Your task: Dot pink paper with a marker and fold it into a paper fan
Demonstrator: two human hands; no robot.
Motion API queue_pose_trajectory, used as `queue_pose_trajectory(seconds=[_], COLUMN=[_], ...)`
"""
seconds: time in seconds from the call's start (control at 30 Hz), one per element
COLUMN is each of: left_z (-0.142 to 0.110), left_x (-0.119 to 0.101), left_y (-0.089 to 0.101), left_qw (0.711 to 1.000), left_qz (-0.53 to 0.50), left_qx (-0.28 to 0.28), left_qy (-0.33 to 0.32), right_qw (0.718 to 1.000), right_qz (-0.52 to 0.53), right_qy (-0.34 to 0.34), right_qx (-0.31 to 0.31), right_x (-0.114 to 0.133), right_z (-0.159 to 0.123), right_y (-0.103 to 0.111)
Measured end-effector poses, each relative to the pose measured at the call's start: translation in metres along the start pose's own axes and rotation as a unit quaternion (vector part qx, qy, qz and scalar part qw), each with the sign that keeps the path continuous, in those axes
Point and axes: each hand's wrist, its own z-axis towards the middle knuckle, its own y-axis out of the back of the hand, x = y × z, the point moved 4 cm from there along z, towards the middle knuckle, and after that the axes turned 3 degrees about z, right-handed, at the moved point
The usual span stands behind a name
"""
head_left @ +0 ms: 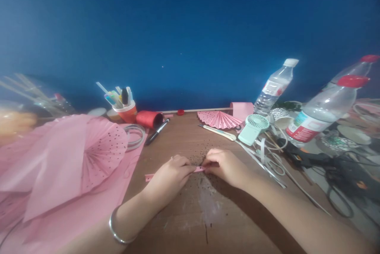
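Note:
A narrow strip of pink paper (199,169) lies low over the brown table, pinched between both hands. My left hand (173,173) is closed on its middle, and the left end of the strip sticks out past the wrist. At the right end, the fingertips of my right hand (222,166) are pinched on the paper; a dark dot shows near them. Small dark specks (200,151) are scattered on the table around the fingers. Parts of the strip are hidden beneath my left hand.
Pink sheets and a dotted pleated fan (107,151) cover the left side. Behind stand a cup of pens (129,113), a red tube (149,119), a marker (158,131), a utility knife (219,132) and another pleated fan (219,119). A mint handheld fan (253,129), cables and bottles (314,117) crowd the right.

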Motion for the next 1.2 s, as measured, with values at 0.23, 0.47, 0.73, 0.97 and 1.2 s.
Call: queue_pose_trajectory(seconds=[0.23, 0.47, 0.73, 0.97, 1.2], left_z=[0.0, 0.0, 0.0, 0.001, 0.0], left_x=[-0.001, 0.0, -0.003, -0.008, -0.008], left_y=[-0.002, -0.003, -0.006, -0.007, -0.01], left_qw=[1.0, 0.999, 0.997, 0.993, 0.993], left_qz=[0.001, 0.006, 0.063, 0.115, 0.114], left_qx=[0.011, 0.02, 0.032, 0.02, 0.009], left_qy=[0.014, 0.026, 0.015, 0.008, 0.016], right_qw=[0.999, 0.998, 0.999, 0.998, 0.999], right_qz=[0.025, 0.005, -0.016, 0.035, 0.004], right_qy=[-0.033, -0.052, -0.044, -0.041, -0.034], right_qx=[-0.007, -0.028, -0.016, 0.012, -0.002], right_x=[-0.002, -0.006, -0.006, -0.003, -0.004], right_z=[0.003, 0.003, 0.006, 0.007, 0.008], right_y=[-0.004, -0.009, -0.01, -0.003, -0.004])
